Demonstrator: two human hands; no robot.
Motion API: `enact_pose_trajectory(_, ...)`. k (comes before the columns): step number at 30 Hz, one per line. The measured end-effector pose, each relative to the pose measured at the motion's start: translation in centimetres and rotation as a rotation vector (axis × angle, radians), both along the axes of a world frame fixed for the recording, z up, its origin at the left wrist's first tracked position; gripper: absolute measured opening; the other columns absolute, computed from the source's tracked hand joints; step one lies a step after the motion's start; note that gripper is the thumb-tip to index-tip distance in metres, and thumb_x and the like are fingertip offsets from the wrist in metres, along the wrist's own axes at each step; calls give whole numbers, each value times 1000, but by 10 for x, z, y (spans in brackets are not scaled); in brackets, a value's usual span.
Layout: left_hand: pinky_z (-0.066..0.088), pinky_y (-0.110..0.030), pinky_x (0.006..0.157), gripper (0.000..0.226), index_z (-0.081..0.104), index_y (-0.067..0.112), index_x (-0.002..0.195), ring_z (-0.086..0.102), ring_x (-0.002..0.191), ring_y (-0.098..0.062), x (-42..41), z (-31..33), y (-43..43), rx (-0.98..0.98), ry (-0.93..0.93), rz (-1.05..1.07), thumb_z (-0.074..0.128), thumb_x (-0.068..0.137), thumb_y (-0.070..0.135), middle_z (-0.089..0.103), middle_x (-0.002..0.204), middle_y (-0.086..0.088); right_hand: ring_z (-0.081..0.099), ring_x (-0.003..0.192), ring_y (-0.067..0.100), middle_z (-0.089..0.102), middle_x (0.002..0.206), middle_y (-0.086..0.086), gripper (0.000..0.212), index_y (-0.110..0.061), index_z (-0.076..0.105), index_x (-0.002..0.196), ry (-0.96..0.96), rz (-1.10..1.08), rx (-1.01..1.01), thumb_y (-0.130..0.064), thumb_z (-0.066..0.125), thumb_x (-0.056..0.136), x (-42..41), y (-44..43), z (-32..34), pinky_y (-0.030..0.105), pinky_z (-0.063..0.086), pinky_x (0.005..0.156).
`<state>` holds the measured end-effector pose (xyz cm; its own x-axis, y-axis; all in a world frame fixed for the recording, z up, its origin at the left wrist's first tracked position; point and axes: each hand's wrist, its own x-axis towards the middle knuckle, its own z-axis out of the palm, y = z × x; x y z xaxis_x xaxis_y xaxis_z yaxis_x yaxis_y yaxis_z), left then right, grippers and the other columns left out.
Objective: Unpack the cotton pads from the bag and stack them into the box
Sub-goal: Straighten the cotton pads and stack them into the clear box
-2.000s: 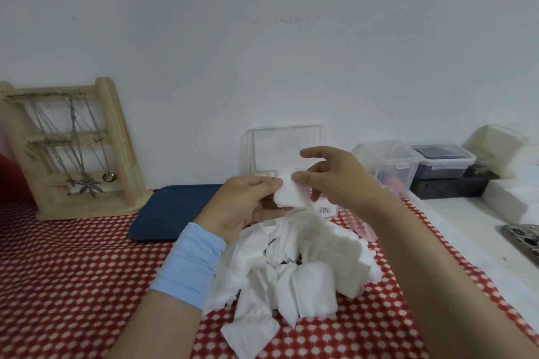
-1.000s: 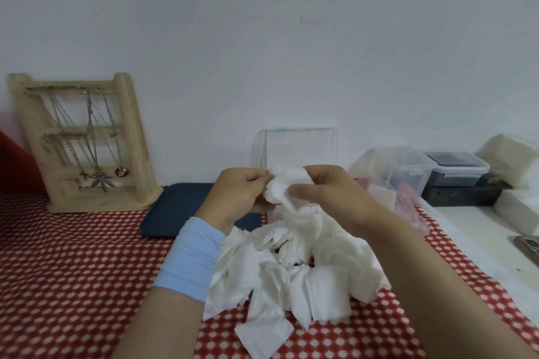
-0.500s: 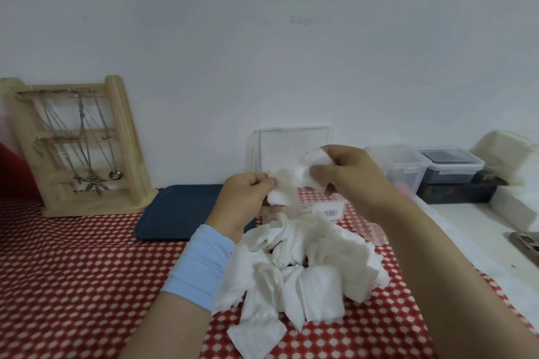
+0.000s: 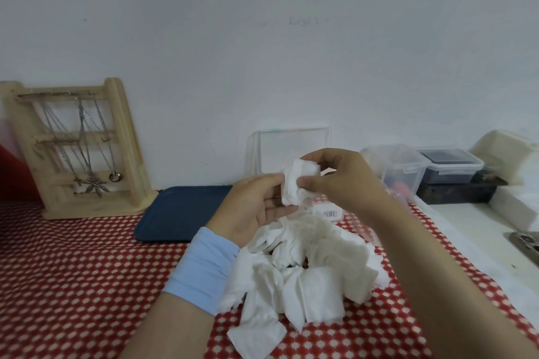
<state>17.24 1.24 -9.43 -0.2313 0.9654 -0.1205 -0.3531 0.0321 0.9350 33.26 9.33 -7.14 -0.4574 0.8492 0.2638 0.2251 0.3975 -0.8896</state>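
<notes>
A loose heap of white square cotton pads [image 4: 306, 271] lies on the red checked tablecloth in front of me. Above it, my left hand [image 4: 253, 207] and my right hand [image 4: 341, 181] together pinch a small stack of cotton pads [image 4: 296, 183]. Thumb and fingers of the right hand grip the stack's right side. Behind the hands stands a clear plastic box [image 4: 291, 151] with its lid raised against the wall; its lower part is hidden by the hands. Crumpled clear bag plastic [image 4: 364, 233] shows at the heap's right edge.
A dark blue tray [image 4: 180, 213] lies behind my left wrist. A wooden jewellery stand [image 4: 78, 148] with necklaces leans at the far left. Clear lidded containers [image 4: 408, 169] and a white block [image 4: 507, 151] stand at the right, by a white surface [image 4: 466, 227].
Both hands rose from the heap, and the pads between them are now gathered into a neater small stack. The view shifted slightly.
</notes>
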Motion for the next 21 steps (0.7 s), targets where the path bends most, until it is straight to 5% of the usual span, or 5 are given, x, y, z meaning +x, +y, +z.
enact_pose_trajectory(4, 64, -32, 78, 29, 73, 2, 112, 76, 90, -24, 1, 0, 0, 8, 16, 21, 66, 96, 25, 77, 107, -17, 62, 56, 4, 69, 73, -19, 30, -33, 75, 90, 19, 0, 40, -10, 85, 75, 0, -3, 1, 18, 53, 58)
enact_pose_trajectory(8, 64, -32, 78, 28, 71, -1, 116, 75, 96, -25, 2, -2, 2, -4, -93, 46, 64, 98, 19, 75, 113, -19, 61, 73, 8, 66, 101, -13, 27, -33, 76, 86, 76, -49, 198, -12, 88, 73, -4, -3, -4, 10, 46, 65)
enact_pose_trajectory(11, 64, -31, 76, 29, 70, 0, 117, 74, 96, -23, 1, 0, 2, -24, -226, 32, 63, 98, 20, 75, 112, -17, 59, 73, 5, 67, 100, -10, 23, -34, 76, 79, 141, -82, 243, -13, 87, 74, -7, 0, -7, 9, 43, 68)
enact_pose_trajectory(15, 64, -30, 70, 25, 70, 0, 111, 77, 89, -22, 2, 0, 3, -36, -302, 10, 62, 99, 20, 77, 103, -16, 65, 65, 9, 74, 77, 7, 14, -21, 76, 78, 285, -53, -21, -10, 83, 80, -6, -1, -3, 20, 53, 61)
enact_pose_trajectory(21, 65, -33, 73, 26, 68, -1, 113, 75, 93, -25, 0, -2, 4, -55, -346, 58, 62, 99, 20, 77, 105, -17, 72, 72, 23, 75, 86, 18, 4, -3, 72, 91, 415, -45, -230, -2, 74, 88, -6, 0, -2, 34, 63, 68)
